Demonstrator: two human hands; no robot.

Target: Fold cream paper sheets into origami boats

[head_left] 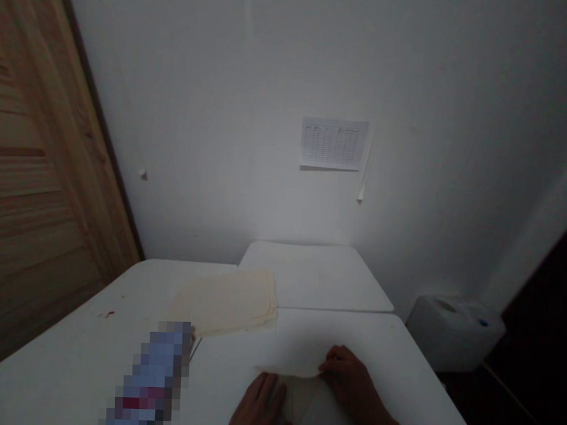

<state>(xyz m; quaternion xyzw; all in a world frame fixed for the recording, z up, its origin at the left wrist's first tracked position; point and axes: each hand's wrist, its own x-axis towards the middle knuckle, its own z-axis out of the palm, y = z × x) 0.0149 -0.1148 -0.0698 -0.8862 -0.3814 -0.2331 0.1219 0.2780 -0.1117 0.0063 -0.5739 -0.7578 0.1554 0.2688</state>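
A thin pale cream sheet [300,390] lies on the near part of the white table, between my two hands. My left hand [258,407] rests on its left side, fingers bent and lying over it near the far edge, thumb apart. At the right end of that edge, my right hand [352,385] pinches the sheet between thumb and fingers, and the edge is slightly raised there. The sheet's near part runs out of the picture. Beyond my left hand lies a stack of similar cream sheets [229,300] with rounded corners.
A pixelated bluish object [152,381] is on the left of the table [74,354]. A white raised board [318,279] stands at the back against the wall. A printed sheet [335,143] hangs above. A white plastic container [456,333] is at right, a wooden door [48,136] at left.
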